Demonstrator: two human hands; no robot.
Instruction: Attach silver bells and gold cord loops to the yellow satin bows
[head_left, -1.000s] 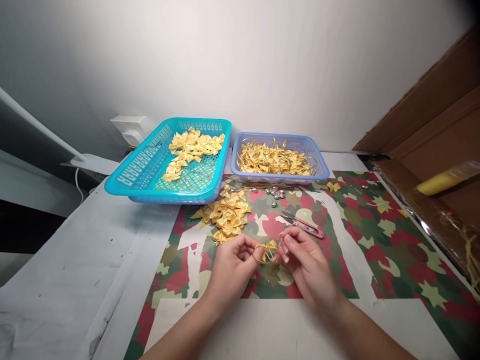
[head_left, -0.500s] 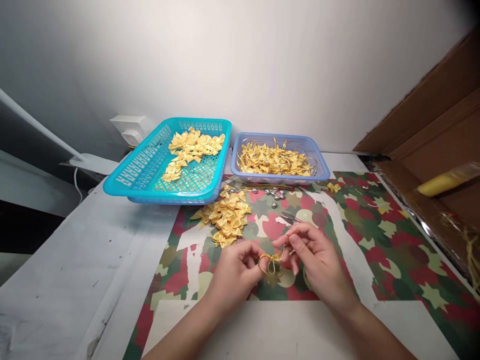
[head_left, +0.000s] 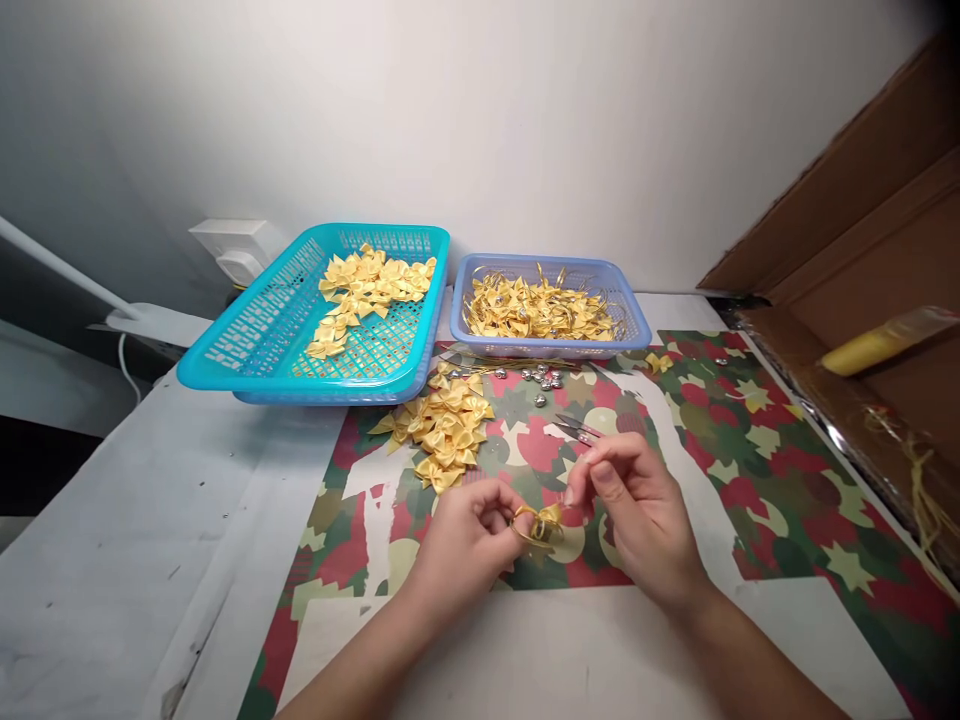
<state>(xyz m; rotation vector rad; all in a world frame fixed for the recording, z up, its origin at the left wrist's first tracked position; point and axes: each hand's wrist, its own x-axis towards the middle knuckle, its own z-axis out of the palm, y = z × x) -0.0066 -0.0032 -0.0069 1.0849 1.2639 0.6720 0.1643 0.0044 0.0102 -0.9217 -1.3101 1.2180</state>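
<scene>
My left hand (head_left: 465,540) pinches a small yellow ribbon bow with a gold cord loop (head_left: 541,522) just above the patterned paper. My right hand (head_left: 637,510) is curled close beside it on the right, thumb and forefinger pinched together above the bow, apparently on the thin cord. A pile of loose yellow bows (head_left: 442,425) lies just beyond my left hand. Thread snips (head_left: 576,428) lie behind my right hand, partly hidden by its fingers.
A teal basket (head_left: 247,350) holds yellow bows at the back left. A lilac basket (head_left: 630,325) with bows and gold cords stands beside it. Small silver bells (head_left: 544,378) lie in front of it. A brown cardboard box (head_left: 870,250) stands at the right.
Both hands have drifted slightly down and towards me with the bow. My right hand has lifted its pinched fingers up and away from the bow. The view shifted a little.
</scene>
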